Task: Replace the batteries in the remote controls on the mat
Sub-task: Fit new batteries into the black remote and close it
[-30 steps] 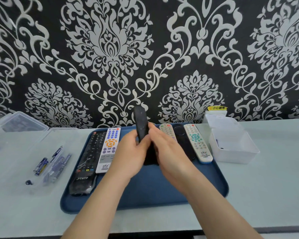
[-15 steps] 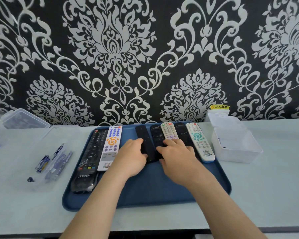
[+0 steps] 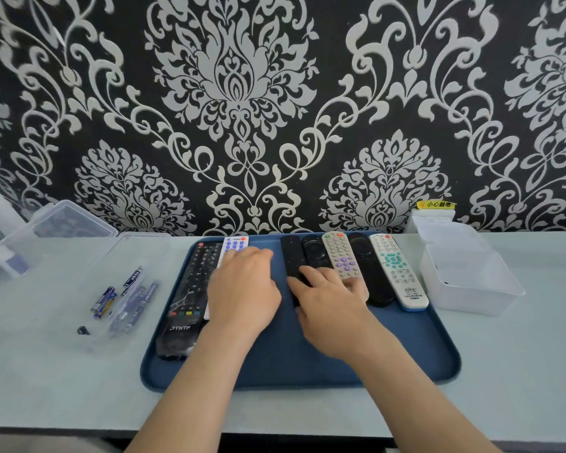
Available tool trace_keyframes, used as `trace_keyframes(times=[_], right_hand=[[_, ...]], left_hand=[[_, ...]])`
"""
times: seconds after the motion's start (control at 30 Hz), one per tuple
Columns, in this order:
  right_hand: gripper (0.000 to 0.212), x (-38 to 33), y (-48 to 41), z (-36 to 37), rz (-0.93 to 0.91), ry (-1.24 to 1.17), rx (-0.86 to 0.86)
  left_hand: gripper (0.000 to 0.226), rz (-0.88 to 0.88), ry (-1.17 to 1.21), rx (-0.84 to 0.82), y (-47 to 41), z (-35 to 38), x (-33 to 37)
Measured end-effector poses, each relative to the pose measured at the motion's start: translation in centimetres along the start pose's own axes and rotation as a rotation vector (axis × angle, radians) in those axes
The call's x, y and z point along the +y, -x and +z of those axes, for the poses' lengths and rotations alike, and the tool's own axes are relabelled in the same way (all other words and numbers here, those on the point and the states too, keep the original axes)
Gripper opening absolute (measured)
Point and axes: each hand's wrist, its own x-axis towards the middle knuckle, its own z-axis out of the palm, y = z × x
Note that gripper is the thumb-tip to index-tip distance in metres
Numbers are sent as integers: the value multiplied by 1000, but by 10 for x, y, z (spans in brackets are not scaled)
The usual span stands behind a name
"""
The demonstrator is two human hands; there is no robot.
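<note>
A blue mat (image 3: 307, 364) carries several remotes in a row. From the left they are a long black remote (image 3: 193, 282), a white remote with blue buttons (image 3: 235, 245), a slim black remote (image 3: 291, 256), a round-topped black remote (image 3: 312, 251), a grey remote (image 3: 339, 253), another black remote (image 3: 373, 282) and a white remote with teal buttons (image 3: 396, 266). My left hand (image 3: 242, 289) lies palm down over the white blue-buttoned remote and hides most of it. My right hand (image 3: 327, 295) rests with flat fingers on the lower ends of the slim black and grey remotes.
Loose batteries (image 3: 103, 300) and a clear bag of batteries (image 3: 134, 302) lie left of the mat, with a small black piece (image 3: 83, 330) nearby. An open clear box (image 3: 46, 230) stands far left. A white box (image 3: 471, 276) stands right of the mat. The wall is close behind.
Both hands held the slim black remote upright, then laid it flat on the mat. My left hand has since slid left onto the white blue-buttoned remote.
</note>
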Motion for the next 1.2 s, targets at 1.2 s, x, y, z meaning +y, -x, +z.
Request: trace_keyframes(times=[1.2], right_hand=[[34,-6,1,-40,194,-1970,2]], left_hand=[[32,287,608,332,17,-28,18]])
